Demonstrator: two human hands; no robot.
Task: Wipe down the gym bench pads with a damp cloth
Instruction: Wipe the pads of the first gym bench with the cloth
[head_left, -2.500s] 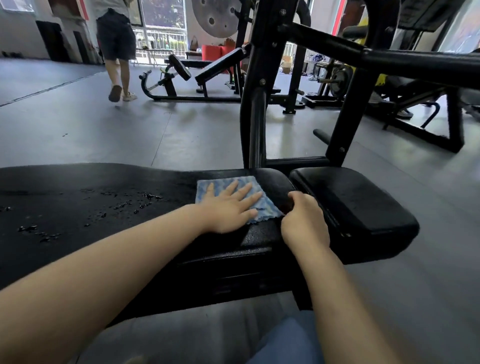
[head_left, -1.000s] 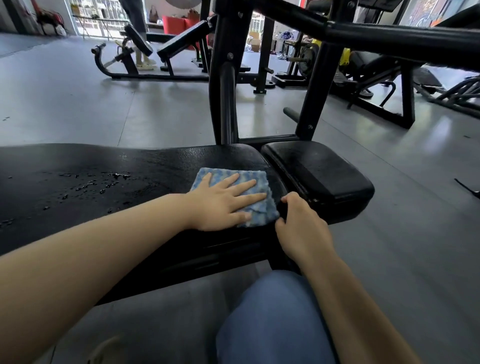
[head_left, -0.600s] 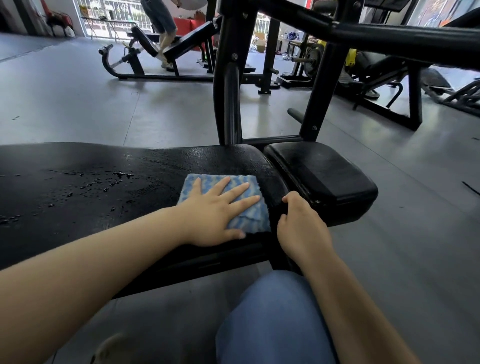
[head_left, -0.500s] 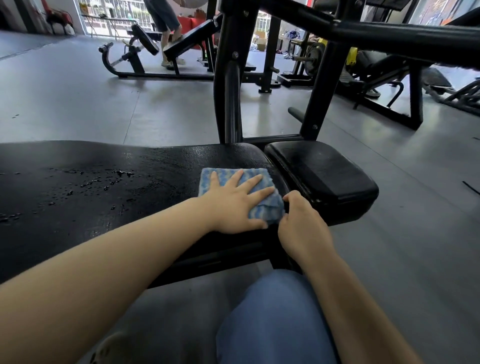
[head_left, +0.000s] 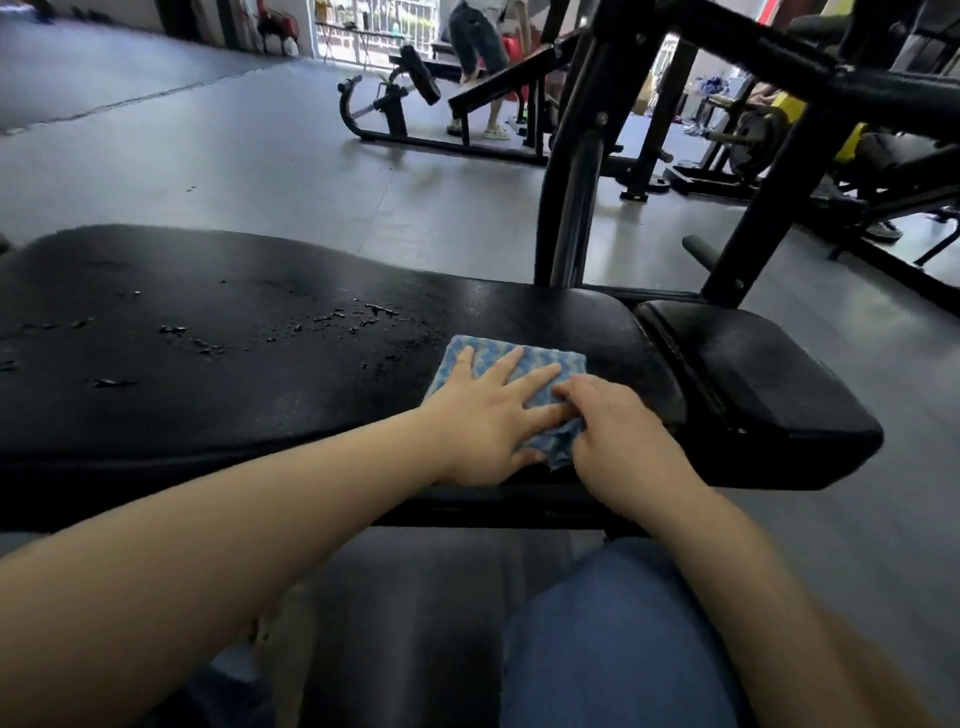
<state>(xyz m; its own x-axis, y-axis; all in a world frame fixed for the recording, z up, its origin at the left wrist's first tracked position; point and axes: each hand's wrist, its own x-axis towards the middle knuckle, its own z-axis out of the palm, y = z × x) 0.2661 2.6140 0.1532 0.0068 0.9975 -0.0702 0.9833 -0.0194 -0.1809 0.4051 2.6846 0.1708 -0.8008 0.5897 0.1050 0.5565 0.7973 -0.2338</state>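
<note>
My left hand (head_left: 485, 421) lies flat, fingers spread, pinning the blue cloth (head_left: 511, 382) near the right end of the long bench pad (head_left: 260, 374), while my right hand (head_left: 618, 431) fingers pinch its near corner, probably to refold it.

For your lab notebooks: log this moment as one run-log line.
left hand flat on cloth | right hand pinching cloth corner | long pad partly beaded with droplets

Blue-and-white patterned cloth (head_left: 524, 371), black pads (head_left: 260, 322)
</note>
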